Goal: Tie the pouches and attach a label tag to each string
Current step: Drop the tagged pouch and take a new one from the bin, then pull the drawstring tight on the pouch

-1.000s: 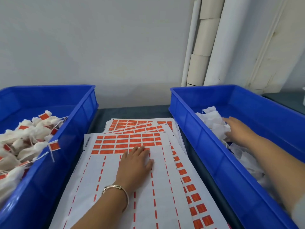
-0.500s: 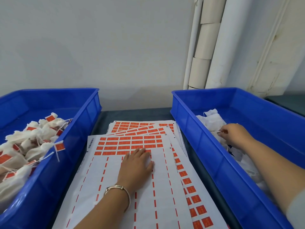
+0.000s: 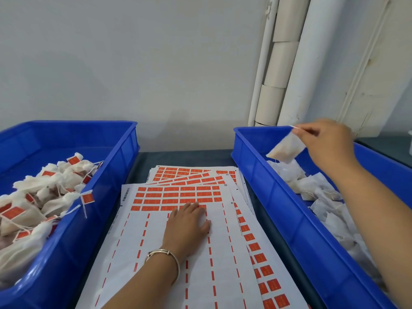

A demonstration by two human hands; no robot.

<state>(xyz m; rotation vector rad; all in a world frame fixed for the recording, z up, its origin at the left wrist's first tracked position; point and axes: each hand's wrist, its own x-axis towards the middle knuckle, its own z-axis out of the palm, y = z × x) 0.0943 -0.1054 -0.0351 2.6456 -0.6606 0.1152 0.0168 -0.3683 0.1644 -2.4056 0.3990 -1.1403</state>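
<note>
White pouch [image 3: 286, 150] hung above the right blue bin [image 3: 289, 210], pinched by the right hand [image 3: 327, 143], probably for tying next. Left hand [image 3: 189, 226] lay flat with straight fingers on the label sheet [image 3: 178, 195], likely to keep it steady.

A dark blue-grey table [image 3: 178, 157] runs up to a pale wall. Two blue bins stand on it well apart, the left bin [image 3: 93, 219] and the right bin [image 3: 289, 219]. Between them lies a loose stack of white label sheets [image 3: 223, 253] with orange tags, the sheets fanned and overlapping, just beside both bins.
</note>
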